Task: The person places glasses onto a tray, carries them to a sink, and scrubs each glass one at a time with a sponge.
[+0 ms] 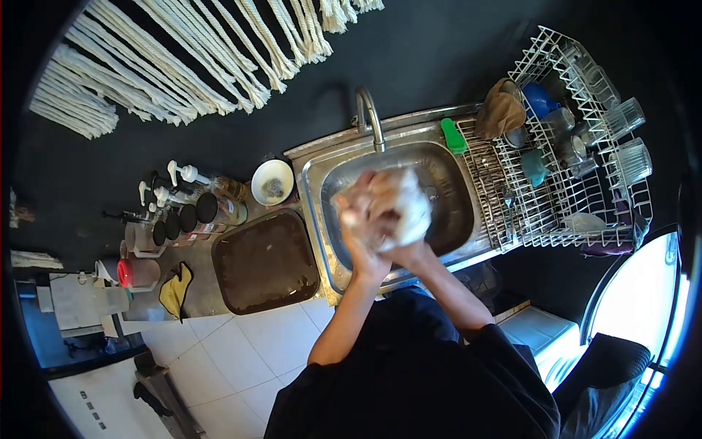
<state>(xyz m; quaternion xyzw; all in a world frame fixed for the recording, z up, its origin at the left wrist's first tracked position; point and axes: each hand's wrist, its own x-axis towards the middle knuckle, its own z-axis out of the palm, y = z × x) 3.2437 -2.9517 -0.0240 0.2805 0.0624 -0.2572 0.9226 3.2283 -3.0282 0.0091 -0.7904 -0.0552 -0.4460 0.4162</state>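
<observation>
Both of my hands are raised over the steel sink (457,230), close together and smeared by motion. White foam (411,208) covers much of them. My left hand (360,219) is on the left side of the foamy mass, and my right hand (401,238) is pressed against it on the right. Whether something lies within the foam cannot be made out. The curved faucet (374,124) stands just behind them at the sink's back edge.
Right of the sink, a white wire rack (548,212) holds glasses and other items. A green object (453,137) lies at the sink's corner. To the left are a white bowl (272,182), a brown tray (265,261), pump bottles (191,175) and a yellow cloth (175,291).
</observation>
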